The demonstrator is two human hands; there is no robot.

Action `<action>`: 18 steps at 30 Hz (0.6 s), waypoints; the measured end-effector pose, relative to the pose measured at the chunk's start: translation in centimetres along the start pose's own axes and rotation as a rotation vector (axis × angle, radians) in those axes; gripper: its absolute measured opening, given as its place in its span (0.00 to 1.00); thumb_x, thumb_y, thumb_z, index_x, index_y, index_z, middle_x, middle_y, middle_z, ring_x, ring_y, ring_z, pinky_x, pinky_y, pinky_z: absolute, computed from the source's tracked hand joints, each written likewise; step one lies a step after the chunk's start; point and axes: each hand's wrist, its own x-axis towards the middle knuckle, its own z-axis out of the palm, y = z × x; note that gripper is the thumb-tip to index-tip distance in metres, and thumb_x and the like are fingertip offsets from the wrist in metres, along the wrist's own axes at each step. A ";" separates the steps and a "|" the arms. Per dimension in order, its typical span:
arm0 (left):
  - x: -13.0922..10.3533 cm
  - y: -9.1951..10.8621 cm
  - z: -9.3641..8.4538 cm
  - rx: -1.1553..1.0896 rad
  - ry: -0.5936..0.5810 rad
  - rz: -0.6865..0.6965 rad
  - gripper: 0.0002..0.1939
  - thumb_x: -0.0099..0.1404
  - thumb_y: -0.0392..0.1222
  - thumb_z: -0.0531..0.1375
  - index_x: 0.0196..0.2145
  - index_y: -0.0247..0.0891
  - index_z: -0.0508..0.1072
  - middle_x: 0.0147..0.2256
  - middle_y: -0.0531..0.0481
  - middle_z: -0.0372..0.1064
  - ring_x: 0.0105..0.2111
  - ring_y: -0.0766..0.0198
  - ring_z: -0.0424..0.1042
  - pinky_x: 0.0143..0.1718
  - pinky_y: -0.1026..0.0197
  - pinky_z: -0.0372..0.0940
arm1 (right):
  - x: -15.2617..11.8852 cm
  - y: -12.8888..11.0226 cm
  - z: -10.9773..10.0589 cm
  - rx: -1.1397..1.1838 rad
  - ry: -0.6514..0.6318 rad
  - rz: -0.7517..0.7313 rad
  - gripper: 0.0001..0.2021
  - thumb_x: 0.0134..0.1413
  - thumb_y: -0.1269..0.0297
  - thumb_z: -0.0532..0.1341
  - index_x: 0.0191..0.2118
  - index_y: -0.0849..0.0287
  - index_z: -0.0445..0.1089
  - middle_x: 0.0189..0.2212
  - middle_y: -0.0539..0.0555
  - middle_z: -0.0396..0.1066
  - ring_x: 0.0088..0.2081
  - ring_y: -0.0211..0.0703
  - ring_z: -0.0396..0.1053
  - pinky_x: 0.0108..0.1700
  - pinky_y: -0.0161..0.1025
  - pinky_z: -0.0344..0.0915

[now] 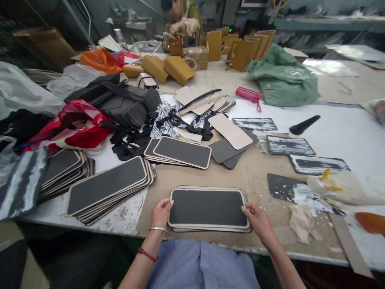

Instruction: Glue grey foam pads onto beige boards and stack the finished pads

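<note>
In front of me lies a short stack of rounded rectangular panels, the top dark grey panel (207, 208) edged with a beige border. My left hand (162, 210) pinches its left edge, thumb on top. At the right edge my right hand (255, 216) grips the same panel between thumb and fingers. Just beyond sits another stack of bordered panels (183, 152). A taller, fanned stack (106, 184) is to the left. A plain beige panel (231, 131) rests across dark grey sheets (230, 156).
Glue-smeared panels (290, 145) lie on the right, near a dark tapered tool (304, 125) and a glue-covered board (282, 188). Red bags (75, 124) and black pieces (129, 104) crowd the left. Tan bags (243, 52) stand at the back, where another person (183, 28) works.
</note>
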 end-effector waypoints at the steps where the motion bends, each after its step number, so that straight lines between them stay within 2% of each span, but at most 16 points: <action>1: -0.1 0.1 0.0 0.002 0.001 -0.004 0.21 0.32 0.49 0.68 0.24 0.34 0.71 0.21 0.52 0.70 0.23 0.66 0.67 0.30 0.62 0.62 | 0.0 0.0 0.0 0.015 -0.017 0.005 0.15 0.40 0.49 0.56 0.25 0.57 0.65 0.20 0.52 0.70 0.25 0.46 0.68 0.28 0.40 0.63; 11: -0.5 0.5 0.2 0.006 0.019 -0.008 0.20 0.31 0.49 0.68 0.22 0.34 0.72 0.20 0.51 0.70 0.22 0.65 0.66 0.28 0.62 0.62 | 0.0 -0.5 -0.3 0.079 -0.063 0.051 0.16 0.37 0.49 0.57 0.26 0.58 0.66 0.21 0.53 0.71 0.26 0.48 0.69 0.30 0.41 0.65; 18: -1.8 1.7 0.6 -0.007 0.059 0.127 0.18 0.35 0.51 0.66 0.20 0.34 0.72 0.19 0.52 0.68 0.23 0.66 0.64 0.28 0.64 0.60 | -0.6 -3.1 -2.2 0.136 -0.095 0.106 0.17 0.32 0.47 0.61 0.27 0.55 0.69 0.29 0.54 0.74 0.35 0.53 0.72 0.38 0.41 0.68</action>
